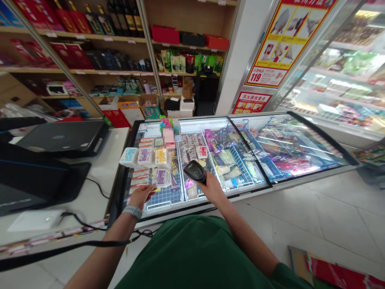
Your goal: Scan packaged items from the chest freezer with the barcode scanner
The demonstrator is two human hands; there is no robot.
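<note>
**Apparent scanning step**

Your left hand (144,196), narrowed, reaches the nearer purple-labelled pack (161,177) just beyond it; grip unclear. Your right hand (211,187) holds the scanner (195,171). Next move likely calls for aligning scanner and pack.

Scanner (195,171): smooth black plastic, faintly glossy, in my right hand (211,188).
Packs (145,155) by the left edge of the freezer (186,211): clear, shiny plastic.
Freezer lid (300,140): smooth glass, streaked with reflected light.
My shirt (186,257): matt green cloth.
Shelves (102,36): smooth wood.
Floor (319,216): smooth tiles, slight sheen.
</note>
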